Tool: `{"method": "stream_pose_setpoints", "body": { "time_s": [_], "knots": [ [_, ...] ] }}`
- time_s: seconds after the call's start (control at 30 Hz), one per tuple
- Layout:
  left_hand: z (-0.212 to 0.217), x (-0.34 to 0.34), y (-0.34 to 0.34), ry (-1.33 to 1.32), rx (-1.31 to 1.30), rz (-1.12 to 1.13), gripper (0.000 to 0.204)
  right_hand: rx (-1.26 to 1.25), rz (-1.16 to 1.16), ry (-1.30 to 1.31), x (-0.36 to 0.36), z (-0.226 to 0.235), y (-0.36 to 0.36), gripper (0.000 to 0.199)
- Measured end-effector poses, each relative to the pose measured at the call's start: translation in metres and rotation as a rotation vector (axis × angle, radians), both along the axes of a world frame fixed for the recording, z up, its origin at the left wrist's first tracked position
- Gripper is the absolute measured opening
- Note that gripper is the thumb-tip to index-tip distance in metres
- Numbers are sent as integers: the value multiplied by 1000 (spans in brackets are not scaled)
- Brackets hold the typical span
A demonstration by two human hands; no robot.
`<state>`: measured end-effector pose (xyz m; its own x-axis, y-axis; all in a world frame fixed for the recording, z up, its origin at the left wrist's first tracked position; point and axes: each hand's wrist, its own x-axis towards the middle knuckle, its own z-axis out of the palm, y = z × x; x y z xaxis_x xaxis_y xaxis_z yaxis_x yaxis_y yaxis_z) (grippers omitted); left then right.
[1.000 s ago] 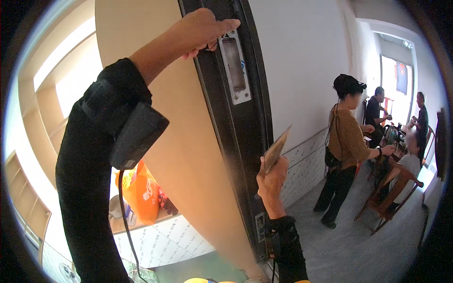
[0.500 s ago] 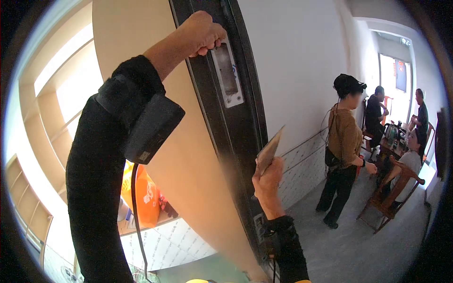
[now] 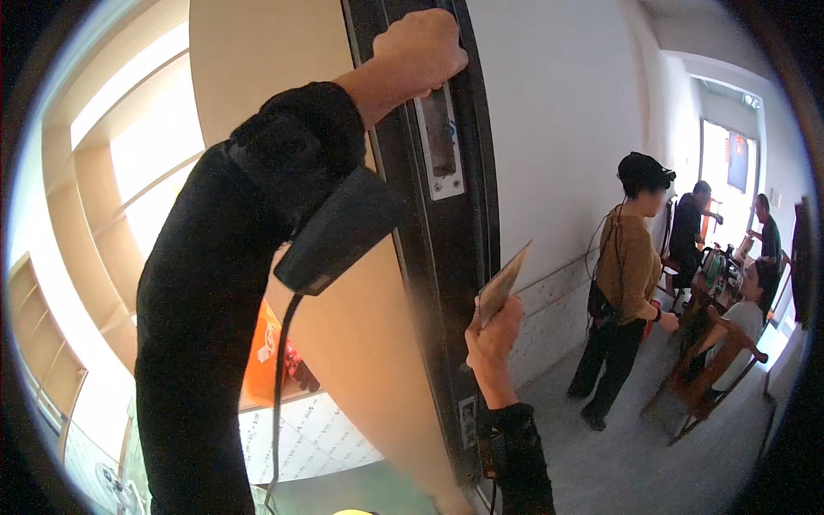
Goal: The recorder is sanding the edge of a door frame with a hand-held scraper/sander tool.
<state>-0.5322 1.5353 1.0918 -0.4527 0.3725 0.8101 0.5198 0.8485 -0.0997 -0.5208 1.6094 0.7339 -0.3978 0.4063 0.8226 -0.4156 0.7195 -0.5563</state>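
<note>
My left hand is raised in a fist against the dark door frame, just above a pale metal strike plate with a long recess. Its fingers are curled, and whatever they may hold is hidden. Lower and to the right, my right hand grips a flat, thin, grey-tan pointed piece, its tip angled up and right. That piece is beside the frame's right edge; its exact kind is unclear. A black box-shaped device with a cable is strapped to my left forearm.
A light wooden panel stands left of the frame, with shelves beyond. An orange bag sits low behind it. On the right, a person in a brown top stands near a wooden chair; several others are around a table.
My left fist has moved right across the frame, covering the top of the strike plate. The right hand still holds the flat piece. The view has shifted slightly.
</note>
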Motion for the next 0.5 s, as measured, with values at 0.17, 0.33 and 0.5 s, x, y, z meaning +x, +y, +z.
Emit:
{"method": "stream_pose_setpoints", "body": {
  "time_s": [0.17, 0.33, 0.5],
  "knots": [
    [20, -33, -3, 408, -572, 216, 21, -57, 16, 65, -3, -1, 1, 31],
    [15, -20, 23, -325, -231, -721, 25, -193, 211, -85, -3, -2, 5, 54],
    [25, 30, 11, -39, -207, -487, 20, 24, -5, 77, 0, 3, 6, 31]
  ]
}}
